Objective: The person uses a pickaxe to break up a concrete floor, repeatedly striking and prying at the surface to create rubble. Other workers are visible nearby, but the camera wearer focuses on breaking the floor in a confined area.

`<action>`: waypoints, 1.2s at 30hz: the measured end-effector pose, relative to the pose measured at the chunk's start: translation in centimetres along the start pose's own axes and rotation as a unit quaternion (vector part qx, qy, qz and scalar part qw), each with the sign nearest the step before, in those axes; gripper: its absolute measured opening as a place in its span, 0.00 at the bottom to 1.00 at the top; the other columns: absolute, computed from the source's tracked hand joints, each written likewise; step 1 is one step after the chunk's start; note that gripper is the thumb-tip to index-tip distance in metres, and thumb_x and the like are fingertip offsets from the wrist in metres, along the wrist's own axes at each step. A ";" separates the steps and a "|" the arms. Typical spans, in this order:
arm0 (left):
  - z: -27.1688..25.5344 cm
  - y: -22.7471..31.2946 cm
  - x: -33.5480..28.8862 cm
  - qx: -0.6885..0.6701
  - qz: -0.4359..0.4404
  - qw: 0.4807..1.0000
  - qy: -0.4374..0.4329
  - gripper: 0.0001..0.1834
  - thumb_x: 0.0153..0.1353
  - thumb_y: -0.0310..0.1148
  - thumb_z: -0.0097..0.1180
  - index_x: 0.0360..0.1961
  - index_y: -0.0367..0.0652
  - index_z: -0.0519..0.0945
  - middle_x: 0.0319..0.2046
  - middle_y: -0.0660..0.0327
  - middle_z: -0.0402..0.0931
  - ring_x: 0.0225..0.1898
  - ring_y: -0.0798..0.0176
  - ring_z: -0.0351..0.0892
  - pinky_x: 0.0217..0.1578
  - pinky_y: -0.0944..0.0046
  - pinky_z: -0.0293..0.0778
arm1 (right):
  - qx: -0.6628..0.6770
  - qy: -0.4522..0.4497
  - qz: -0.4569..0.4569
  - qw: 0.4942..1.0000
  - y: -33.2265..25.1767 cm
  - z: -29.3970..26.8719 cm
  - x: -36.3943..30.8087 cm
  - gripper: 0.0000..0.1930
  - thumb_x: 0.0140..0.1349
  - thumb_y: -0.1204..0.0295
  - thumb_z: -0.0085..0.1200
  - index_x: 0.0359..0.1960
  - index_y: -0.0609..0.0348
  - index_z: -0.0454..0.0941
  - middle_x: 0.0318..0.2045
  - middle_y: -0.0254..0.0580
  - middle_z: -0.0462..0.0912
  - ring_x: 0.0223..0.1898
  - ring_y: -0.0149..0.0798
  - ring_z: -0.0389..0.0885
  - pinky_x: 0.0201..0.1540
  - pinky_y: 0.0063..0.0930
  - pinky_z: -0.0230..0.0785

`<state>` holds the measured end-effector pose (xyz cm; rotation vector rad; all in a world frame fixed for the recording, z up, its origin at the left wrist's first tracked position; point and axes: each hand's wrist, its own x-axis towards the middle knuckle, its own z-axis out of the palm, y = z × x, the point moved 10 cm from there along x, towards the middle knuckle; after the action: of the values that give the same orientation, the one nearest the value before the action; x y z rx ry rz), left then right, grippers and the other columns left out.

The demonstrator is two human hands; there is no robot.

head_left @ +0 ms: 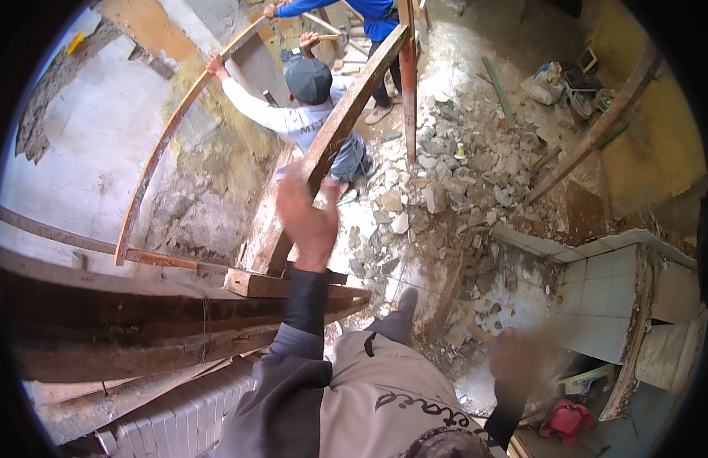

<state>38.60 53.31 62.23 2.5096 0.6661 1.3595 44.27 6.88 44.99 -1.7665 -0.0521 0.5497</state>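
Observation:
My left hand (307, 225) is at a long slanting wooden beam (346, 114), with the fingers on one side of it and the thumb on the other. The fingers are slightly blurred. The beam's lower end meets a short wooden block (251, 284) on top of a thick horizontal timber (125, 324). Out to the right, my right hand (513, 355) is smeared by motion and closed round a wooden-handled tool (478, 333). A short pale handle end sticks out on its left; the tool's other end is only a blur.
Broken rubble (453, 183) covers the floor ahead. A co-worker in white (293, 122) crouches beyond the beam, holding a long thin wooden strip (159, 145); another in blue (381, 27) stands behind. A post (409, 99) rises near them. A tiled ledge (598, 290) stands right.

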 end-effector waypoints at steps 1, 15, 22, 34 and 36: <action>1.9 0.0 -1.1 -0.141 -0.032 0.989 -0.012 0.27 0.56 0.29 0.64 0.57 0.35 0.71 0.54 0.48 0.74 0.53 0.48 0.74 0.54 0.58 0.69 | -0.082 -0.020 -0.048 0.995 -2.3 2.1 0.4 0.17 0.65 0.56 0.58 0.43 0.56 0.71 0.15 0.30 0.69 0.10 0.25 0.66 0.10 0.21 0.58; 28.7 1.4 -44.4 -0.418 -0.801 0.160 -0.398 0.36 0.65 0.47 0.56 0.64 0.37 0.57 0.41 0.45 0.74 0.39 0.47 0.79 0.40 0.40 0.78 | -0.287 -0.366 -0.133 0.875 -12.8 16.8 3.7 0.20 0.64 0.53 0.56 0.23 0.57 0.78 0.19 0.49 0.78 0.22 0.53 0.79 0.26 0.41 0.69; 31.4 -8.7 -39.1 -0.469 -0.779 0.350 -0.227 0.06 0.66 0.33 0.49 0.36 0.42 0.71 0.18 0.61 0.69 0.21 0.60 0.72 0.21 0.57 0.73 | -0.350 -0.157 -0.331 0.862 -15.3 16.1 10.6 0.15 0.55 0.65 0.66 0.40 0.59 0.80 0.34 0.46 0.78 0.35 0.51 0.80 0.41 0.39 0.72; 33.5 -20.8 -42.4 -0.484 -0.838 0.247 -0.051 0.06 0.63 0.31 0.52 0.29 0.46 0.70 0.17 0.66 0.66 0.17 0.67 0.67 0.20 0.67 0.74 | 0.443 -0.208 0.286 0.824 7.8 23.7 15.0 0.11 0.64 0.71 0.53 0.46 0.62 0.72 0.21 0.34 0.71 0.18 0.32 0.73 0.21 0.29 0.68; 33.7 -22.8 -43.3 -0.445 -0.847 0.282 -0.071 0.06 0.63 0.32 0.51 0.29 0.45 0.69 0.17 0.65 0.67 0.17 0.66 0.67 0.20 0.66 0.72 | 0.444 -0.203 0.286 0.824 8.9 25.0 16.0 0.11 0.64 0.71 0.54 0.45 0.61 0.72 0.21 0.34 0.71 0.18 0.32 0.73 0.20 0.29 0.68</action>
<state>39.71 53.46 2.80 0.0745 1.2215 0.1722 46.51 32.18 27.25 -0.6951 0.3969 1.1583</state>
